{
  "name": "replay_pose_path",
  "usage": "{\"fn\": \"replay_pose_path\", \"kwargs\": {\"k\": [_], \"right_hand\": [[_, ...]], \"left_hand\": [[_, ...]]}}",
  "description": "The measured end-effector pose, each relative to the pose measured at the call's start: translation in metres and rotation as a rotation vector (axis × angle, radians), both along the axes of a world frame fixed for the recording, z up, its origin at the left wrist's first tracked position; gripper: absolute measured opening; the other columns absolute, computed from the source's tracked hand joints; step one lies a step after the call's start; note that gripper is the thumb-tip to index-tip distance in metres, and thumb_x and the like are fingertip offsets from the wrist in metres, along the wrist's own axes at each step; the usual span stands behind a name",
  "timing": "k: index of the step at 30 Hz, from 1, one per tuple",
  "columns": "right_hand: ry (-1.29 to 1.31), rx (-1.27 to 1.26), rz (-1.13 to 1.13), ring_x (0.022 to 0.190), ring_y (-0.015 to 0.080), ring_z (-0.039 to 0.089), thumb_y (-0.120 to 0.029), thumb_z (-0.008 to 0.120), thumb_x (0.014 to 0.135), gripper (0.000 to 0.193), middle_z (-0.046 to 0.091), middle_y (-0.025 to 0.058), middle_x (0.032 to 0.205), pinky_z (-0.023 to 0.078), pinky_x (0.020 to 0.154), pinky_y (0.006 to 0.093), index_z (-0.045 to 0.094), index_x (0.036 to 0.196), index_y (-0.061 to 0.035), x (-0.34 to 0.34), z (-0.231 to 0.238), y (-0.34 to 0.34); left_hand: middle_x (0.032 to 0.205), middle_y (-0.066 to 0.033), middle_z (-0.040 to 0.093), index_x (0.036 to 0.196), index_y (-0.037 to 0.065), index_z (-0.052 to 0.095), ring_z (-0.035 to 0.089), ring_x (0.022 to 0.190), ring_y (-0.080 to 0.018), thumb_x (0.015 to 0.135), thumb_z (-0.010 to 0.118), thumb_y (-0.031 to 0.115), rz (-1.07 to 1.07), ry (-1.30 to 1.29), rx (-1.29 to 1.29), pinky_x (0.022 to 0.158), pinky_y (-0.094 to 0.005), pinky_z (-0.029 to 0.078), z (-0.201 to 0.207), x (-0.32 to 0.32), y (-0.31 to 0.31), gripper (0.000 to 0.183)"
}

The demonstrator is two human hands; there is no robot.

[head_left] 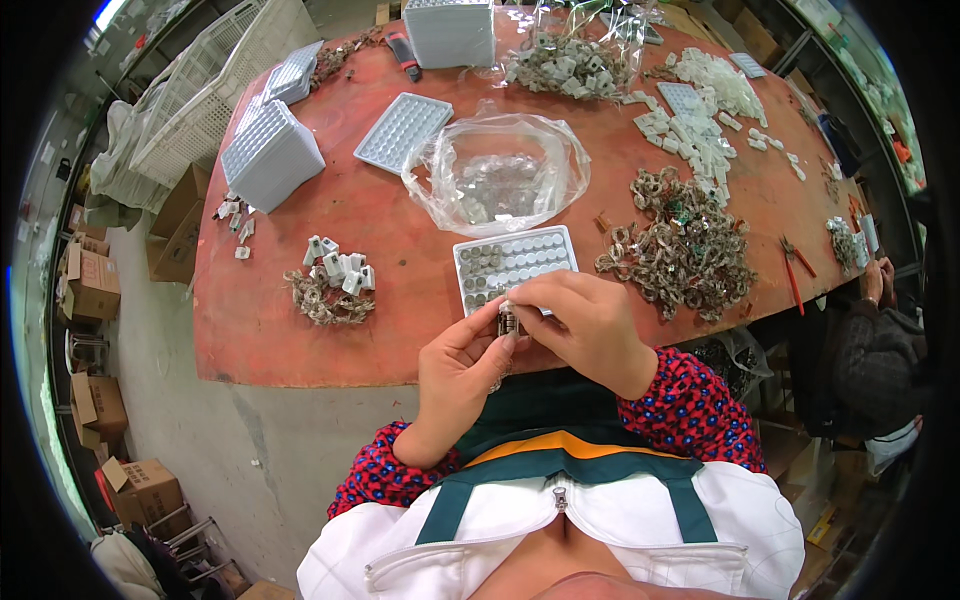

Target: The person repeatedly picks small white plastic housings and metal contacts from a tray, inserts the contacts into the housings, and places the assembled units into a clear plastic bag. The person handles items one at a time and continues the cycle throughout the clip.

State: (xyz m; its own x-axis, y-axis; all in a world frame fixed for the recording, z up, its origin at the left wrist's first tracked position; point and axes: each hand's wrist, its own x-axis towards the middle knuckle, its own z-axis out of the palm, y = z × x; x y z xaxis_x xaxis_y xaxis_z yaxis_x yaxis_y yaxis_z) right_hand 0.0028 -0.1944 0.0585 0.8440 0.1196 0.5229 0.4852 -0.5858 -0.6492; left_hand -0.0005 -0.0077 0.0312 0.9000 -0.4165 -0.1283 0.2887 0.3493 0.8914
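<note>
My left hand (462,362) and right hand (590,325) meet at the near edge of the desk (300,330), both grips clamped on a small metal part (508,318) pinched between my fingertips, just before the white compartment tray (515,265).

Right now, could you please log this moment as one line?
left hand: holds small part | right hand: pinches same part | tray: partly filled, just beyond hands | bag: open behind tray
</note>
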Motion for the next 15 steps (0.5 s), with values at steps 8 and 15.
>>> {"fn": "replay_pose_path", "kwargs": {"k": [8,15], "right_hand": [[-0.111,-0.037,0.134,0.083,0.0234,0.073,-0.009,0.079,0.081,0.023,0.074,0.0071,0.097,0.06,0.069,0.0329,0.075,0.104,-0.007,-0.013,0.009,-0.003],[-0.088,-0.006,0.186,0.081,0.0222,0.071,-0.01,0.08,0.081,0.024,0.072,0.0046,0.093,0.059,0.068,0.0324,0.075,0.105,-0.0081,-0.019,0.011,-0.003]], "left_hand": [[0.119,-0.0155,0.068,0.139,-0.009,0.053,0.069,0.102,-0.0162,0.098,0.064,-0.002,-0.01,-0.099,-0.059,0.088,-0.0263,0.058,-0.002,0.0,0.008,0.043],[0.116,-0.013,0.068,0.134,-0.007,0.058,0.068,0.104,-0.0159,0.096,0.064,-0.007,0.041,-0.327,0.016,0.088,-0.027,0.057,-0.002,-0.006,0.01,0.038]]}}
